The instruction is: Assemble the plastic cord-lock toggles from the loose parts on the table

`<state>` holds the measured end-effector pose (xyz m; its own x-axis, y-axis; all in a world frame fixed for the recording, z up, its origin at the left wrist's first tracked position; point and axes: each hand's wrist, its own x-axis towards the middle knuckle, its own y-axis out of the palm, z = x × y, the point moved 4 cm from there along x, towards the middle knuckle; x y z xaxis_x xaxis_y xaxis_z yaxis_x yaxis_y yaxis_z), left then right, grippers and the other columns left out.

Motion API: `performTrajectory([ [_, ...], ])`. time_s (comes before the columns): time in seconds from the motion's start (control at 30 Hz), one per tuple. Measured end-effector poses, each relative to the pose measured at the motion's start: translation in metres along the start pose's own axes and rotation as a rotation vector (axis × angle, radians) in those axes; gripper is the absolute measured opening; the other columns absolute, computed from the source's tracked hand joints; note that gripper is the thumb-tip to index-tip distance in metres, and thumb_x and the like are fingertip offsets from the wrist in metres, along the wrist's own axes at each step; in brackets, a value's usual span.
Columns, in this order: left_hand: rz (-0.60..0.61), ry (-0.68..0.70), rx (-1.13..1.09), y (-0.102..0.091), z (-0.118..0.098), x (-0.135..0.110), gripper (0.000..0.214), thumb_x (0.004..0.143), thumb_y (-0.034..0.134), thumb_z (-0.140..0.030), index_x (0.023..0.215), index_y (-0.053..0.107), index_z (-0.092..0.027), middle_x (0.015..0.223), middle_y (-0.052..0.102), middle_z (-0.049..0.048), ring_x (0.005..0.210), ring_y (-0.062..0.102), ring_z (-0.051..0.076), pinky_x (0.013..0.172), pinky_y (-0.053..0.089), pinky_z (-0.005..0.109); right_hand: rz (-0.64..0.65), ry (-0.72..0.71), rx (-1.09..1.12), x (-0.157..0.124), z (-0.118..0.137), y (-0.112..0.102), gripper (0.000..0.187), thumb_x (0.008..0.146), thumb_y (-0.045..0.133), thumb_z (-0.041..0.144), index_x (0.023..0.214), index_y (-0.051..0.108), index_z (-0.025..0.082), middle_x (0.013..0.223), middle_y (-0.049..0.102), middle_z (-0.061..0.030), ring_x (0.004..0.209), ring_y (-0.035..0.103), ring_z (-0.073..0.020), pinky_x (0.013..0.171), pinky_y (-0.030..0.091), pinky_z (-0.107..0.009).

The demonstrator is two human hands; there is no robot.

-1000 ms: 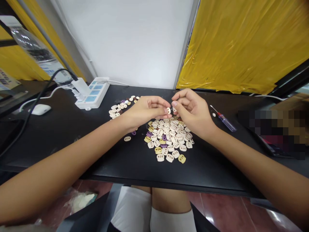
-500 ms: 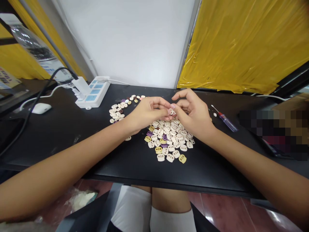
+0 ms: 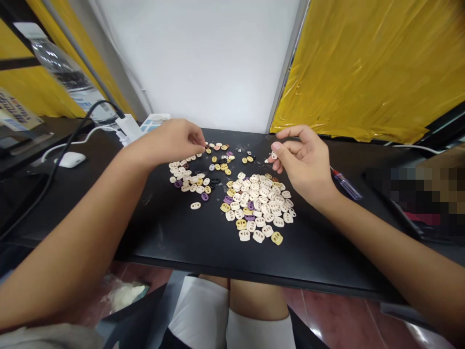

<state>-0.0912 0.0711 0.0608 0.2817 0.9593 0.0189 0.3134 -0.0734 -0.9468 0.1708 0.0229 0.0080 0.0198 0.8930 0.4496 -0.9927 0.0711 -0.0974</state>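
Observation:
My left hand (image 3: 174, 141) is over the back of the left cluster of small oval two-hole pieces (image 3: 179, 170). Its thumb and fingertips are pinched together; whatever may be between them is too small to tell. Between the thumb and fingers of my right hand (image 3: 303, 157) is a small white cord lock piece (image 3: 273, 155). That hand hovers behind and right of a pile of two-hole cord locks (image 3: 259, 196), mostly white, with some yellow and purple. A smaller group of yellow, white and dark pieces (image 3: 221, 166) lies between the hands.
A screwdriver (image 3: 347, 185) lies right of my right hand. At the left are a power strip (image 3: 154, 121), partly covered by my left hand, a water bottle (image 3: 67, 72), a white earbud case (image 3: 70, 159) and cables. The black table's (image 3: 174, 237) front edge is near my knees.
My hands have parted. The left moved left and back to the left cluster, while the right moved slightly right, keeping the white piece. More of the table between them shows.

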Motion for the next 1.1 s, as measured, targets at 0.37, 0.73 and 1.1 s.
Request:
performTrajectory([
  [0.37, 0.45, 0.027, 0.152, 0.019, -0.005, -0.014, 0.017, 0.07, 0.068, -0.028, 0.084, 0.074, -0.021, 0.076, 0.076, 0.0037, 0.07, 0.067, 0.022, 0.061, 0.041, 0.03, -0.078, 0.327, 0.18, 0.004, -0.012, -0.001, 0.015, 0.086, 0.067, 0.005, 0.086, 0.061, 0.018, 0.064, 0.068, -0.0002, 0.046, 0.054, -0.0069, 0.043, 0.043, -0.02],
  [0.73, 0.245, 0.194, -0.334, 0.028, -0.025, -0.003, 0.026, 0.073, 0.07, -0.025, 0.097, 0.073, -0.017, 0.095, 0.079, 0.0065, 0.089, 0.074, 0.021, 0.077, 0.053, 0.03, -0.047, 0.527, 0.309, 0.0, -0.015, 0.001, 0.017, 0.081, 0.069, -0.002, 0.084, 0.068, 0.015, 0.076, 0.077, -0.0061, 0.068, 0.074, -0.0129, 0.075, 0.064, -0.024],
  [1.1, 0.195, 0.221, -0.988, 0.061, -0.06, -0.008, 0.023, 0.069, 0.082, -0.019, 0.091, 0.076, -0.016, 0.086, 0.08, 0.0055, 0.084, 0.077, 0.018, 0.08, 0.06, 0.029, 0.153, 0.336, 0.294, -0.007, 0.003, 0.012, 0.033, 0.06, 0.095, 0.023, 0.084, 0.073, 0.015, 0.069, 0.075, -0.0027, 0.059, 0.07, -0.0126, 0.061, 0.059, -0.025],
])
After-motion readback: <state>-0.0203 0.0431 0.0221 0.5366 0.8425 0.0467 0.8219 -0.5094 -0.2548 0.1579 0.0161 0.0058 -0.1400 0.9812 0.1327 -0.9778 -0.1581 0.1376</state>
